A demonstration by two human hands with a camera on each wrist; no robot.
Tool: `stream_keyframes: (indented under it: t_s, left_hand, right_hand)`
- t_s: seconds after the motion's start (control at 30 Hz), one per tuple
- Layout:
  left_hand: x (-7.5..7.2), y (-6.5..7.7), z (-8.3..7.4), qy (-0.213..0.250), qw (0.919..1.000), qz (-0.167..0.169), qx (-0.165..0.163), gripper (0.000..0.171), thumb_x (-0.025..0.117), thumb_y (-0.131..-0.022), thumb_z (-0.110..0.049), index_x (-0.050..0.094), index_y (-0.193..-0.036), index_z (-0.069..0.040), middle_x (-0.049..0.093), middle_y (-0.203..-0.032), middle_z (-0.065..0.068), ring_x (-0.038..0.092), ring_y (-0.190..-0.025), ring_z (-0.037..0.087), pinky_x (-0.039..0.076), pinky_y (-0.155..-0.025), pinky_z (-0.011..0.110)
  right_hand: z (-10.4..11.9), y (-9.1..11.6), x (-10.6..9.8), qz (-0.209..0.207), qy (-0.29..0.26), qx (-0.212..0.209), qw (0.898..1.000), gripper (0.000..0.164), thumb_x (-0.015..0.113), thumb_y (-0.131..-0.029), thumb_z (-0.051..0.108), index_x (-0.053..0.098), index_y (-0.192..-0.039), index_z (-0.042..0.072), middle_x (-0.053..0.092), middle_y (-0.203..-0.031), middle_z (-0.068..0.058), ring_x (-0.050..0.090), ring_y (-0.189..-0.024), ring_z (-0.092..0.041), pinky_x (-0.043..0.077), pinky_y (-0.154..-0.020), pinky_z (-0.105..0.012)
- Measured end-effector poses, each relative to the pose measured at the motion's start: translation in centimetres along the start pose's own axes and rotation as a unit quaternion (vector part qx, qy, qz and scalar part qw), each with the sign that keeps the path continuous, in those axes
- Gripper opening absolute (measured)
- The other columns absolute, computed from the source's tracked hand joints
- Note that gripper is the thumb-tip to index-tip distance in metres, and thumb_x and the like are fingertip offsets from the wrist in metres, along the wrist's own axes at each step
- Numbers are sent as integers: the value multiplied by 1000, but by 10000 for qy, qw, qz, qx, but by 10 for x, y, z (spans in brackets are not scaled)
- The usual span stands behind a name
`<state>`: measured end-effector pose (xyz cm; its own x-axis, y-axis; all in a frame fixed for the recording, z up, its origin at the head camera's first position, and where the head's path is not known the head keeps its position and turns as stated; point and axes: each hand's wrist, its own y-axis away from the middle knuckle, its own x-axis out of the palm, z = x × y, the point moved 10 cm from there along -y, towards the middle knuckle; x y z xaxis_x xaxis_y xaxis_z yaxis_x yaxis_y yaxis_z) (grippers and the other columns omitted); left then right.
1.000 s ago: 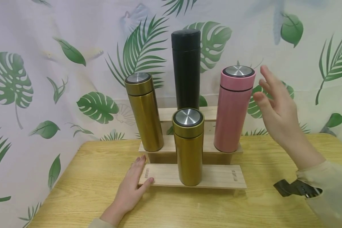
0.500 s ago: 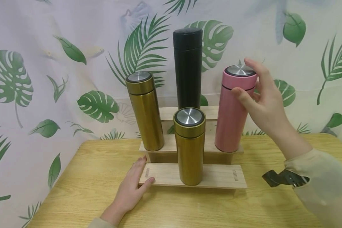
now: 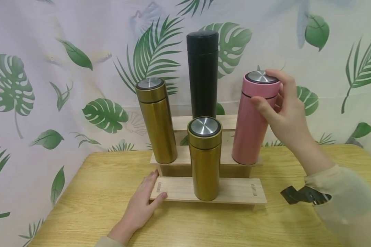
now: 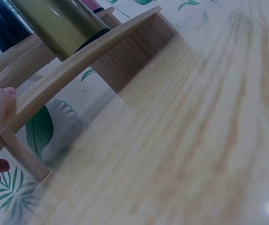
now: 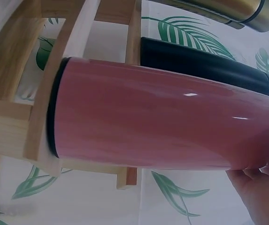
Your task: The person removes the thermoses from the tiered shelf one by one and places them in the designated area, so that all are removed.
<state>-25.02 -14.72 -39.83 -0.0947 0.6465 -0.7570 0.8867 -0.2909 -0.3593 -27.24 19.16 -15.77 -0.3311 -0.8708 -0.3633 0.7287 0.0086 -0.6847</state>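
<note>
My right hand (image 3: 287, 109) grips the pink vacuum flask (image 3: 250, 127) near its top, its thumb on the front and a finger over the lid's rim. The flask stands upright at the right of the stand's middle step; the right wrist view shows its base on the board. With thumb and fingers, my left hand (image 3: 140, 202) holds the left end of the wooden step stand (image 3: 238, 190). In the left wrist view its thumb (image 4: 7, 96) lies at the board's edge. One gold flask (image 3: 205, 168) stands on the lowest step, another gold flask (image 3: 159, 127) at the middle step's left.
A tall black flask (image 3: 203, 75) stands on the rear, highest step, its lower part hidden by the front gold flask. The stand sits on a wood-grain table (image 3: 105, 178). Behind it hangs a leaf-patterned cloth (image 3: 80, 31).
My right hand has moved left from beside the pink flask and taken hold of its top. The flask's base stays on the step. My left hand has kept its place.
</note>
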Motion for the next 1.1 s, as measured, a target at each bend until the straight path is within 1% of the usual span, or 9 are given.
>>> stream_keyframes:
  t_s: [0.17, 0.43, 0.53, 0.67, 0.77, 0.87, 1.0, 1.1]
  left_hand:
    - [1, 0, -1, 35, 10000, 15, 10, 72, 53, -96, -43, 25, -151, -7, 32, -152, 14, 28, -139, 32, 22, -112, 47]
    - [1, 0, -2, 66, 9999, 65, -50, 73, 53, -96, -44, 25, -151, -7, 31, -152, 15, 28, -139, 33, 22, -112, 48]
    - [1, 0, -1, 78, 9999, 95, -58, 73, 52, -96, -44, 24, -152, -7, 30, -152, 14, 27, -139, 33, 22, -112, 48]
    - [1, 0, -1, 98, 9999, 105, -58, 72, 51, -96, -45, 23, -152, -8, 30, -152, 14, 27, -139, 34, 23, -112, 48]
    - [1, 0, -1, 119, 9999, 88, -48, 72, 52, -96, -44, 24, -152, -8, 31, -152, 14, 28, -138, 35, 23, -111, 50]
    - [1, -1, 0, 131, 9999, 83, -27, 72, 52, -96, -43, 24, -152, -7, 31, -152, 14, 28, -138, 36, 23, -111, 51]
    - [3, -1, 0, 150, 9998, 125, -12, 72, 52, -96, -44, 23, -152, -7, 30, -153, 12, 27, -139, 35, 23, -111, 50]
    - [1, -1, 2, 156, 9998, 101, -46, 72, 51, -96, -45, 24, -152, -8, 30, -153, 10, 28, -139, 34, 23, -111, 49]
  right_hand:
    - [-1, 3, -3, -43, -103, 1, 9999, 61, 65, -92, 26, 31, -143, 32, 54, -119, -5, 58, -92, -12, 47, -73, -15]
    - [-1, 8, -14, -287, -518, -223, 9980, 63, 67, -91, 19, 32, -143, 22, 54, -123, -7, 58, -96, -15, 48, -76, -14]
    - [-2, 12, -17, -373, -540, -251, 9975, 63, 68, -90, 19, 32, -142, 21, 54, -123, -7, 58, -97, -15, 49, -77, -14]
    - [2, 17, -24, -522, -413, -411, 9969, 65, 69, -89, 20, 33, -142, 22, 54, -125, -8, 58, -97, -16, 49, -79, -14]
    - [4, 21, -32, -700, -390, -568, 9952, 65, 70, -88, 20, 34, -142, 20, 54, -125, -8, 58, -97, -17, 49, -81, -15]
    - [-1, 23, -40, -896, -512, -581, 9930, 65, 71, -88, 20, 34, -141, 16, 54, -123, -8, 58, -97, -17, 49, -81, -15]
    - [-14, 27, -56, -1183, -561, -474, 9903, 64, 71, -88, 22, 36, -140, 15, 53, -121, -6, 56, -96, -17, 47, -79, -15]
    - [-23, 28, -65, -1331, -479, -365, 9893, 61, 69, -89, 23, 36, -140, 17, 52, -122, -4, 56, -96, -15, 46, -78, -14]
